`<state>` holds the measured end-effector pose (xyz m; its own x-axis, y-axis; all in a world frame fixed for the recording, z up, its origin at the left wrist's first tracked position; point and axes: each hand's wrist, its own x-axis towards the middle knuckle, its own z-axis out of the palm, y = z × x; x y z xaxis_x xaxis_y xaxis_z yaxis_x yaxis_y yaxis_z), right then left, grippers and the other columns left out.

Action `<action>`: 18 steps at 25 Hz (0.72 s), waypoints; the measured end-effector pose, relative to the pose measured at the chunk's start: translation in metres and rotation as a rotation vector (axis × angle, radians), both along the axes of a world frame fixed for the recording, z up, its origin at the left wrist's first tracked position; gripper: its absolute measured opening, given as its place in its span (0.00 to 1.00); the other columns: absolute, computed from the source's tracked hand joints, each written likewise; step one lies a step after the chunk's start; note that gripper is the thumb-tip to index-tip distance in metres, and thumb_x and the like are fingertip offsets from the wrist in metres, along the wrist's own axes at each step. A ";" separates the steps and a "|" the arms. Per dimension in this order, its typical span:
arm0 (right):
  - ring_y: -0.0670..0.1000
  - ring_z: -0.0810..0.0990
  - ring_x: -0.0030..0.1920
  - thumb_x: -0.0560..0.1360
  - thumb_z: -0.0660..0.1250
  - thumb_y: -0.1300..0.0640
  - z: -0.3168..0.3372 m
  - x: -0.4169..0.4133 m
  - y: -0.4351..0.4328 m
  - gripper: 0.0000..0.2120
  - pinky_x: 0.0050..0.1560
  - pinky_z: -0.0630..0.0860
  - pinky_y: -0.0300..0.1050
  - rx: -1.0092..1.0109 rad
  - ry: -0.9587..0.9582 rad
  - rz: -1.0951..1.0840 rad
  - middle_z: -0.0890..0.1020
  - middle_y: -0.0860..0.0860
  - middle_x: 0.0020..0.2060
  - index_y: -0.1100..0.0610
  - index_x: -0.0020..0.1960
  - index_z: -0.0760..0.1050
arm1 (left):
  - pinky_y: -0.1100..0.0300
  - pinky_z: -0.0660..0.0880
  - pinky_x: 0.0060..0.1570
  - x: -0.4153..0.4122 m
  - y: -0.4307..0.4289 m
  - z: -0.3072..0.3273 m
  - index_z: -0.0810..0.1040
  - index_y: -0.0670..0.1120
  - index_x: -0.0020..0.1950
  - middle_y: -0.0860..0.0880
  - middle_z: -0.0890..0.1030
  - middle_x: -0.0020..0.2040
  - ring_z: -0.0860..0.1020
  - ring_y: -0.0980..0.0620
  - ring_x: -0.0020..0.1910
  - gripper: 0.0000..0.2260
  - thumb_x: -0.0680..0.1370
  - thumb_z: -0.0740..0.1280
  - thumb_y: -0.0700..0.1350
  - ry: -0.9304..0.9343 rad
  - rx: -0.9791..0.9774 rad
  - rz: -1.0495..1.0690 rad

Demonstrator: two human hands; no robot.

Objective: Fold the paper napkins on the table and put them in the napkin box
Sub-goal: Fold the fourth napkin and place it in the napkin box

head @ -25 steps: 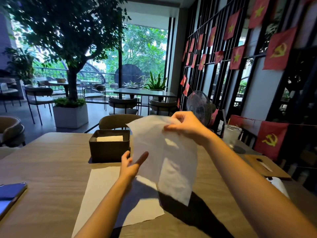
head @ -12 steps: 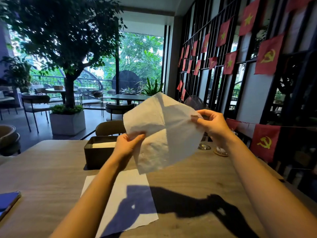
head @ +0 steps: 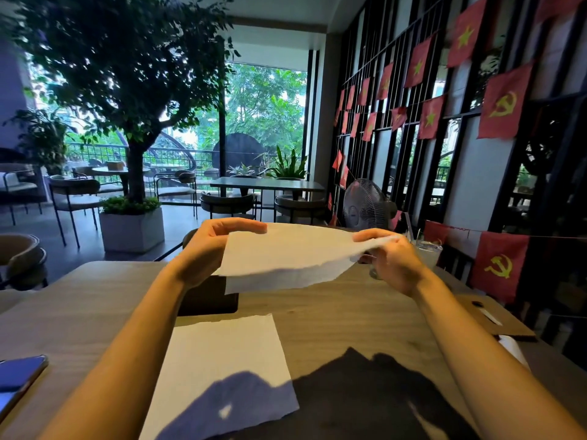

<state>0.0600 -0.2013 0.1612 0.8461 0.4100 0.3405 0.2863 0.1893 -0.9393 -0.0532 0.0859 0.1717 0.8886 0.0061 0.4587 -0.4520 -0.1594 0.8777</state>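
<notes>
I hold a white paper napkin [head: 287, 255] stretched almost level in the air above the table. My left hand [head: 211, 246] pinches its left edge and my right hand [head: 389, 260] pinches its right corner. Two layers of it show along its near edge. The dark napkin box [head: 208, 301] stands on the table behind my left wrist, mostly hidden by the held napkin and my arm. A second white napkin [head: 222, 369] lies flat and unfolded on the wooden table [head: 349, 315] between my forearms.
A blue phone [head: 17, 382] lies at the table's left edge. A glass with a straw [head: 427, 252] stands at the far right, with a brown board [head: 495, 319] beside it. A fan [head: 365, 206] and chairs stand beyond the table.
The napkin swung from hanging upright to lying almost level between my hands. My left hand went from barely touching it to gripping its left edge, and both hands spread apart.
</notes>
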 end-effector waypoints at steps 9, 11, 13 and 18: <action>0.52 0.82 0.41 0.69 0.71 0.68 0.013 -0.006 0.006 0.05 0.42 0.81 0.41 -0.076 -0.115 -0.014 0.86 0.50 0.35 0.62 0.44 0.80 | 0.59 0.76 0.46 -0.003 0.017 -0.001 0.84 0.46 0.45 0.48 0.85 0.45 0.80 0.52 0.48 0.15 0.66 0.64 0.52 0.031 -0.127 -0.121; 0.49 0.83 0.37 0.70 0.69 0.70 0.021 -0.010 0.008 0.07 0.38 0.81 0.40 -0.062 -0.129 0.020 0.85 0.50 0.35 0.61 0.45 0.80 | 0.58 0.80 0.42 0.000 0.019 -0.008 0.81 0.50 0.51 0.46 0.84 0.48 0.79 0.47 0.48 0.21 0.60 0.77 0.52 0.086 -0.263 -0.222; 0.48 0.83 0.36 0.70 0.70 0.70 0.032 -0.015 0.010 0.08 0.38 0.81 0.41 -0.074 -0.132 0.080 0.85 0.50 0.35 0.60 0.45 0.80 | 0.52 0.81 0.43 0.004 0.020 -0.015 0.74 0.53 0.63 0.41 0.81 0.58 0.81 0.43 0.48 0.32 0.60 0.79 0.53 0.240 -0.307 -0.398; 0.46 0.84 0.39 0.69 0.72 0.69 0.050 -0.025 0.021 0.10 0.41 0.80 0.38 -0.290 -0.221 0.149 0.85 0.49 0.38 0.60 0.49 0.80 | 0.45 0.76 0.57 0.003 -0.020 -0.023 0.79 0.52 0.60 0.45 0.80 0.61 0.79 0.44 0.56 0.25 0.65 0.76 0.55 0.510 0.148 -0.489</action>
<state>0.0348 -0.1806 0.2113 0.6894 0.6289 0.3595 0.4767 -0.0202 -0.8788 -0.0501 0.0663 0.1485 0.8777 -0.4767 -0.0489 -0.0414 -0.1769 0.9834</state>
